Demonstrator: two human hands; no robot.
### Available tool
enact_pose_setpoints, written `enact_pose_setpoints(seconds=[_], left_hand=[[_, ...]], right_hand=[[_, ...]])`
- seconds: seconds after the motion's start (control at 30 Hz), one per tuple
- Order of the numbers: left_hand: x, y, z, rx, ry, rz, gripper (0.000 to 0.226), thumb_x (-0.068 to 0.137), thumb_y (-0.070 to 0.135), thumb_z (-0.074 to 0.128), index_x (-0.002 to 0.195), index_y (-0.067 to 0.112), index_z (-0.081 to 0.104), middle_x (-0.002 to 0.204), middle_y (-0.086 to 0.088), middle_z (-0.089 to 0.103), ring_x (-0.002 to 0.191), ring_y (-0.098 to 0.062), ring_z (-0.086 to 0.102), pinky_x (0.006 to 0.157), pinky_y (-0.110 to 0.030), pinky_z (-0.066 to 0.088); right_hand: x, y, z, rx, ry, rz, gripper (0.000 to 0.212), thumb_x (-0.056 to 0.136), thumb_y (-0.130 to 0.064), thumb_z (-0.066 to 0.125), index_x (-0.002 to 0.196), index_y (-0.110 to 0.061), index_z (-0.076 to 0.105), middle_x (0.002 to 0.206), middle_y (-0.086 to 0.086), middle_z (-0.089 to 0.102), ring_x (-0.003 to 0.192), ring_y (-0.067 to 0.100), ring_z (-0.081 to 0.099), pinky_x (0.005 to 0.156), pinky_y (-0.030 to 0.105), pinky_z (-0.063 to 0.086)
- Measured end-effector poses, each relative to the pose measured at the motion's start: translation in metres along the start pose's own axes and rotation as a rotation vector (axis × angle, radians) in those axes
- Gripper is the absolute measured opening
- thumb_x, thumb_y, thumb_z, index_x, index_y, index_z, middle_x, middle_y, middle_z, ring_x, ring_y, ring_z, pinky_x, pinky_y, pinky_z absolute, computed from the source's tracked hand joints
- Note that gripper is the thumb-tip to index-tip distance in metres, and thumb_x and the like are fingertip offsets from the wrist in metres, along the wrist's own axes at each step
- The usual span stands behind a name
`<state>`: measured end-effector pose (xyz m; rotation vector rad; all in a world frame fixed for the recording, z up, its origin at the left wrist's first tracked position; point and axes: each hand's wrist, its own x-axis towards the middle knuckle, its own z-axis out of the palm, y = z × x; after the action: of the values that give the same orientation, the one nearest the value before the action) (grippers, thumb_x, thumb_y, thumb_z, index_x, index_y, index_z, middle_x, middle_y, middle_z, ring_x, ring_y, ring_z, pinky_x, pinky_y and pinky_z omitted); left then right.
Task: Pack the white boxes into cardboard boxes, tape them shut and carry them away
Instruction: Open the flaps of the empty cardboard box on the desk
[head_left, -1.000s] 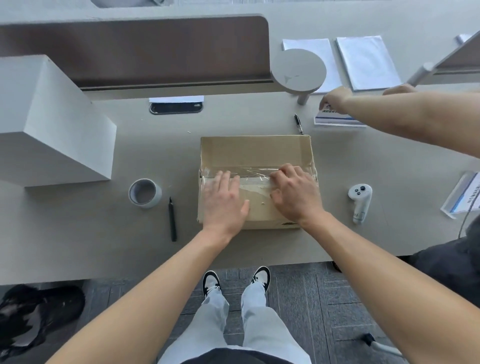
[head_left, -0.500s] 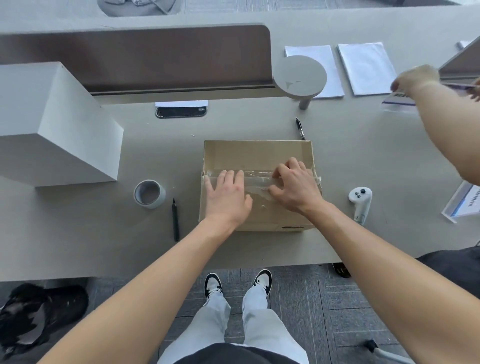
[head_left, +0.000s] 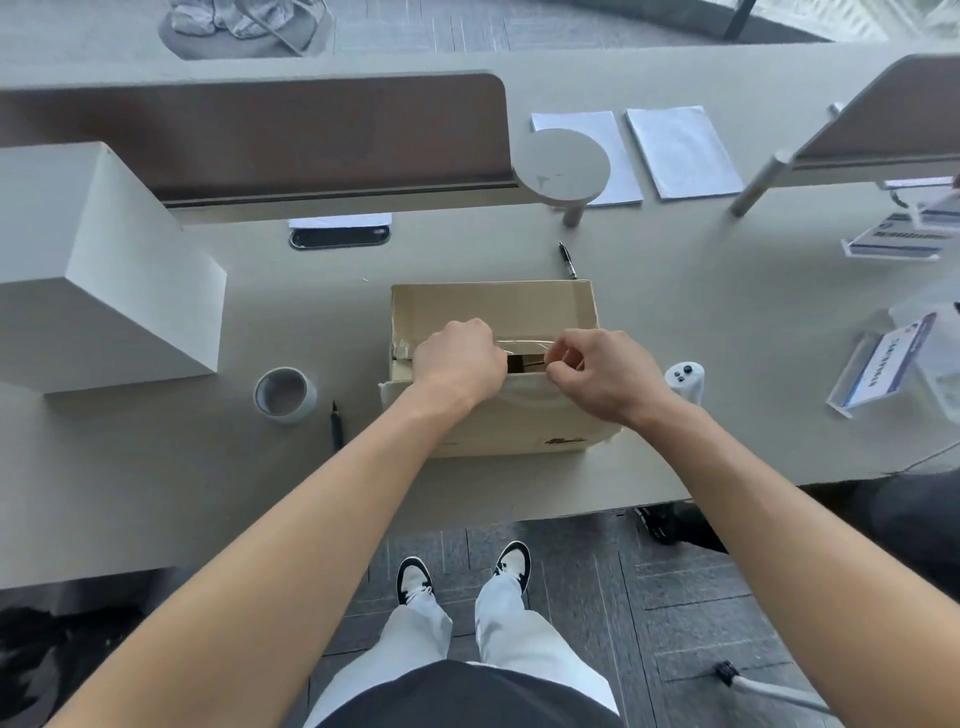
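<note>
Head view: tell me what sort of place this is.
Probably an open-plan office. A long shared desk carries a brown divider screen and a cable port, with papers and a pen lying about, and grey carpet tiles below.

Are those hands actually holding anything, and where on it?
Both hold the cardboard box at its top seam. The left hand curls over the near flap's edge; the right hand pinches the clear tape beside the gap.
</note>
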<state>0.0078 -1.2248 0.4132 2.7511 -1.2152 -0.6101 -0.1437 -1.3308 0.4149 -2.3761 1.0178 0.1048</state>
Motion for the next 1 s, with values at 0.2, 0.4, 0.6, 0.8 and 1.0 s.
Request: enact_pose_setpoints(seconds=[0.2, 0.4, 0.6, 0.8, 1.0], left_hand=[[-0.019, -0.011, 0.017, -0.109, -0.282, 0.009, 0.017, 0.089, 0.023, 0.055, 0.083, 0.015, 0.069, 0.074, -0.002, 0.073, 0.073, -0.025, 0.070, 0.071, -0.034, 0.059], [-0.039, -0.018, 0.057, -0.137, -0.359, 0.000, 0.010, 0.089, 0.022, 0.058, 0.088, 0.014, 0.065, 0.087, -0.006, 0.067, 0.076, -0.026, 0.066, 0.074, -0.040, 0.060], [-0.045, -0.020, 0.078, -0.059, -0.276, 0.004, 0.019, 0.094, 0.031, 0.055, 0.101, 0.017, 0.063, 0.103, -0.006, 0.067, 0.094, -0.030, 0.063, 0.072, -0.034, 0.050], [-0.030, -0.016, 0.072, -0.054, -0.203, -0.019, 0.023, 0.097, 0.035, 0.052, 0.103, 0.015, 0.063, 0.105, -0.008, 0.067, 0.093, -0.031, 0.064, 0.076, -0.037, 0.054], [-0.010, -0.012, 0.063, -0.039, -0.079, -0.020, 0.021, 0.096, 0.034, 0.054, 0.108, 0.018, 0.059, 0.102, -0.005, 0.067, 0.090, -0.028, 0.063, 0.076, -0.038, 0.054]], right_hand=[[0.000, 0.002, -0.001, 0.041, -0.220, 0.132, 0.020, 0.090, -0.033, 0.051, 0.088, -0.028, 0.070, 0.080, -0.004, 0.075, 0.076, 0.014, 0.072, 0.080, 0.038, 0.060], [0.011, 0.004, 0.029, -0.162, -0.213, 0.110, 0.037, 0.097, -0.025, 0.043, 0.125, -0.024, 0.068, 0.125, 0.001, 0.069, 0.114, 0.027, 0.062, 0.095, 0.042, 0.054], [0.029, 0.004, 0.063, -0.222, -0.324, 0.062, 0.055, 0.099, -0.018, 0.041, 0.153, -0.014, 0.037, 0.146, 0.010, 0.054, 0.133, 0.031, 0.049, 0.101, 0.042, 0.045], [0.043, 0.013, 0.071, -0.190, -0.204, 0.045, 0.038, 0.099, -0.021, 0.042, 0.135, -0.012, 0.047, 0.125, 0.012, 0.058, 0.117, 0.036, 0.057, 0.089, 0.044, 0.049], [0.048, 0.018, 0.043, -0.182, 0.040, -0.134, 0.045, 0.098, -0.022, 0.047, 0.144, -0.016, 0.049, 0.134, 0.009, 0.054, 0.123, 0.032, 0.049, 0.090, 0.044, 0.048]])
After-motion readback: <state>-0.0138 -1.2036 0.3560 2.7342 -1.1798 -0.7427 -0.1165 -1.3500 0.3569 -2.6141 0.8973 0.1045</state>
